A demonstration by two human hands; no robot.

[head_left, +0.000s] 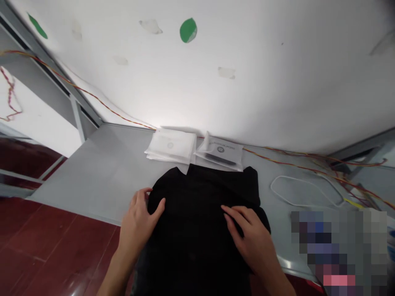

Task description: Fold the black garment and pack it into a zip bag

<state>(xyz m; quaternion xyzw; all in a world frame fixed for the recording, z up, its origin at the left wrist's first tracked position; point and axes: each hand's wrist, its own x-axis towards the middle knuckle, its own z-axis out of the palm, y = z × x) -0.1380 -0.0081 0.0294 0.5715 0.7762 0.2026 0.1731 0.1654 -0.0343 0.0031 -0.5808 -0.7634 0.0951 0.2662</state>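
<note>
A black garment, dark and folded over itself in places, lies on the grey metal shelf and hangs over its front edge towards me. My left hand is at the garment's left edge, its thumb spread away from the fingers and resting over the cloth. On the right part of the garment, my right hand has thumb and forefinger drawn close together at the fabric. Whether a fold is pinched there is hard to see against the black. The garment's exact kind is not clear.
Behind the garment lie white plastic bags and a translucent bag with something dark inside. A white cord loop and red-yellow twisted wires run along the grey shelf. A white panel rises behind. The lower right is pixelated.
</note>
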